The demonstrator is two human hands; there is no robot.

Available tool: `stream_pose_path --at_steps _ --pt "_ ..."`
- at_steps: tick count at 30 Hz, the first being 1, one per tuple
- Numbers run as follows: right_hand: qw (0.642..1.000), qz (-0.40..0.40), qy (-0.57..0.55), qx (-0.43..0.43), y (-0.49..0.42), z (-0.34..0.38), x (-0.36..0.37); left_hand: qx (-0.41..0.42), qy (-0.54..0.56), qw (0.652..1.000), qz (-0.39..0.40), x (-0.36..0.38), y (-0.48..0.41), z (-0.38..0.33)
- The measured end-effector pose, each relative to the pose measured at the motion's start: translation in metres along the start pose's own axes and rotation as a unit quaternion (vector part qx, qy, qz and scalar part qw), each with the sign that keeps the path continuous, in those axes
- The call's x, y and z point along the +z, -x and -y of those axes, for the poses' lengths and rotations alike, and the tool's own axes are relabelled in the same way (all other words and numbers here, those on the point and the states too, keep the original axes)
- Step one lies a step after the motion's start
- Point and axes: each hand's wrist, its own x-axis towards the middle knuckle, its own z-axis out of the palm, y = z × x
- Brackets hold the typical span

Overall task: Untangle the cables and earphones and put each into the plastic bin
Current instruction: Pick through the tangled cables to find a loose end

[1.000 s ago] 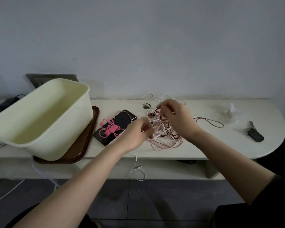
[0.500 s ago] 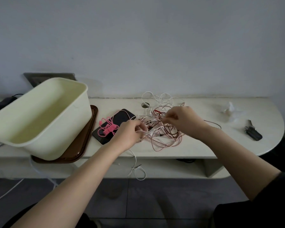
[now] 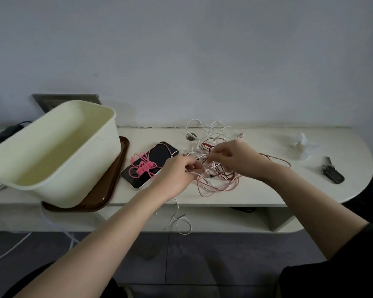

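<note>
Cream rounded desk top (image 3: 267,190): the work surface. Pale yellow plastic bin (image 3: 78,190) sits at the left on a brown plastic tray (image 3: 119,168), open top in easy reach for drop-ins. Nothing shows inside, though its near wall hides part of the floor. Left hand (image 3: 177,177) and right hand (image 3: 235,160) are both at the tangle of white, pink and dark red cables (image 3: 215,181) mid-desk, fingertips pinched on strands, likely teasing a loop apart. Can't tell which strand each holds. Bundled pink cable (image 3: 142,166) lies on a black phone (image 3: 159,153) left of the tangle. A white loose end (image 3: 182,224) dangles off the near edge.
</note>
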Motion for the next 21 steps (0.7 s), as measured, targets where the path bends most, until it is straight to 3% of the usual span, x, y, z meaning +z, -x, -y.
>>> stream_pose_path --at_steps 3,6,8,11,13,16,19,21 --pt "0.990 -0.048 -0.132 -0.016 -0.001 0.009 0.002 0.001 0.001 1.000 -0.006 0.001 0.000 0.000" --pt "0.934 -0.157 -0.322 0.000 -0.008 0.009 -0.004 0.009 -0.043 0.999 0.022 0.005 0.002 0.001" --pt "0.910 -0.202 -0.359 0.044 -0.011 0.001 -0.005 0.003 -0.063 0.997 0.035 0.006 0.004 0.003" --pt "0.904 -0.186 -0.358 0.139 -0.011 -0.017 -0.002 -0.003 -0.065 0.997 0.033 0.002 0.003 0.004" --pt "0.907 -0.172 -0.332 0.191 -0.012 -0.028 0.000 -0.004 -0.043 0.999 0.019 -0.002 0.001 0.005" --pt "0.956 -0.194 -0.093 0.201 -0.012 -0.033 0.000 0.006 0.002 1.000 -0.021 -0.008 -0.002 0.002" --pt "0.964 -0.262 -0.007 0.033 -0.005 -0.017 0.005 0.027 0.062 0.995 -0.075 -0.014 -0.004 -0.005" --pt "0.967 -0.243 0.013 -0.076 -0.002 -0.007 0.014 0.036 0.090 0.989 -0.107 -0.018 -0.005 -0.009"
